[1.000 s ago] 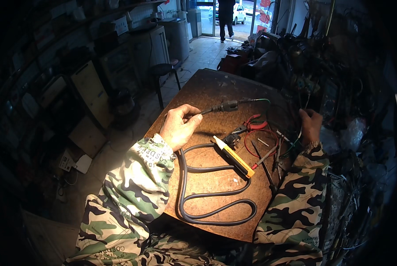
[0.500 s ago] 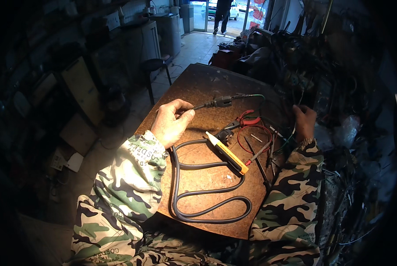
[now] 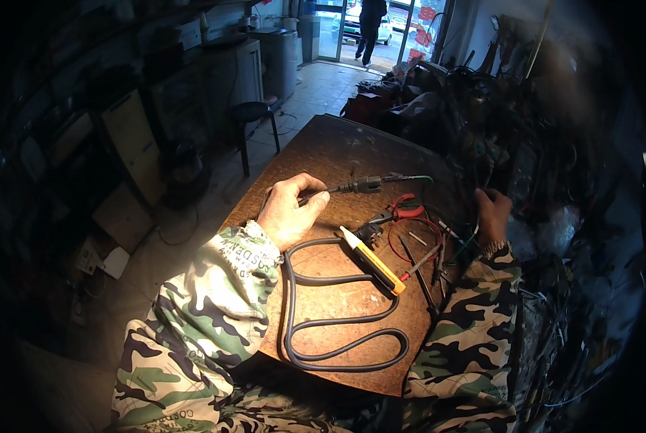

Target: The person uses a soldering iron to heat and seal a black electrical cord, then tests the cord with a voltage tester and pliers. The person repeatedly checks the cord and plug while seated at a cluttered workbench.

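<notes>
Bench lot, arranged on a brown tabletop (image 3: 323, 153) lit most brightly at its near left part. Item: one black connector (image 3: 365, 185), raised over the middle of the table, its socket end pointing away to the right; a thin green lead (image 3: 418, 177) runs off from the clip-like piece at that end. Item: left hand (image 3: 288, 211), thumb and forefinger pinched together, grasping the cord just behind the connector. Item: right hand (image 3: 492, 216), at the table's right edge, fingers curled beside a thin pale wire; the light there is poor, and whether it grips that wire I cannot tell. Item: one thick black cable (image 3: 344, 319), laid in loose loops over the near half of the table. Item: one yellow-and-black pen-shaped tester (image 3: 372, 261), lying aslant across the cable's loops. Item: one black plug (image 3: 368, 233), pins showing, just beyond the tester. Item: red-handled pliers (image 3: 408, 211), next to the plug; a red wire loop (image 3: 390, 240) lies below, with slim dark rods (image 3: 422, 278) nearby. Beyond the table: one dark round stool (image 3: 252, 111) and a person (image 3: 370, 29) at the doorway. Step in hand, by judgement: holding the connector steady with the lead at its end. Any next move would call for a firm left pinch and slack in the green lead, lest it pull free.
</notes>
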Motion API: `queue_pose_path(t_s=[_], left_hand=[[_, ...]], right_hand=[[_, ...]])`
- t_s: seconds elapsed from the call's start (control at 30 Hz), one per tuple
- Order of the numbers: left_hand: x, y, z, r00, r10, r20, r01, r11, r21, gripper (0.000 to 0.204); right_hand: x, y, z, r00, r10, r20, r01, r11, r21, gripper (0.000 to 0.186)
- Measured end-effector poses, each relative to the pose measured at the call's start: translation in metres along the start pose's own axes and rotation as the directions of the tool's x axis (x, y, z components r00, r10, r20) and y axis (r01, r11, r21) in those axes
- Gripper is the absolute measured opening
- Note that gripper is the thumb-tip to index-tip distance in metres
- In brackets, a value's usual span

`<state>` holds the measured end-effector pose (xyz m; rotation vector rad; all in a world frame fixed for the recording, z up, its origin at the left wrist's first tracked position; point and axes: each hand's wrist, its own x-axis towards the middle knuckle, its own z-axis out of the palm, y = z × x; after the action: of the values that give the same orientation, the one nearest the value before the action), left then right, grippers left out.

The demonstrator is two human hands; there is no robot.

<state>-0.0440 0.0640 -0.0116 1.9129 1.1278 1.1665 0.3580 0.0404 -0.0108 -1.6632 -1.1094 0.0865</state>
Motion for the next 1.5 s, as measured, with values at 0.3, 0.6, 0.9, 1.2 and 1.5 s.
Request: queue_pose_path(t_s=[0.3, 0.6, 0.9, 1.2, 1.5], left_hand=[[0.000, 0.000, 0.003, 0.999, -0.002, 0.048, 0.001, 1.000, 0.021, 0.030], [0.000, 0.004, 0.012, 0.999, -0.002, 0.041, 0.000, 1.000, 0.030, 0.028], [-0.001, -0.001, 0.005, 0.999, 0.030, 0.020, -0.031, 0.998, 0.056, 0.031], [-0.002, 0.000, 0.003, 0.998, 0.053, 0.036, -0.055, 0.997, 0.057, 0.032], [-0.001, -0.002, 0.003, 0.996, 0.073, 0.043, -0.075, 0.996, 0.054, 0.033]], right_hand=[[0.003, 0.007, -0.006, 1.000, -0.001, 0.004, 0.001, 1.000, -0.012, 0.038], [0.003, 0.016, -0.015, 1.000, -0.024, 0.018, 0.025, 0.999, -0.024, 0.039], [0.001, 0.007, -0.006, 0.996, -0.084, 0.027, 0.084, 0.996, 0.023, 0.039], [0.004, 0.010, -0.004, 0.999, -0.028, 0.035, 0.025, 0.997, 0.071, 0.039], [0.001, 0.006, -0.002, 0.999, -0.027, 0.037, 0.025, 0.998, 0.065, 0.039]])
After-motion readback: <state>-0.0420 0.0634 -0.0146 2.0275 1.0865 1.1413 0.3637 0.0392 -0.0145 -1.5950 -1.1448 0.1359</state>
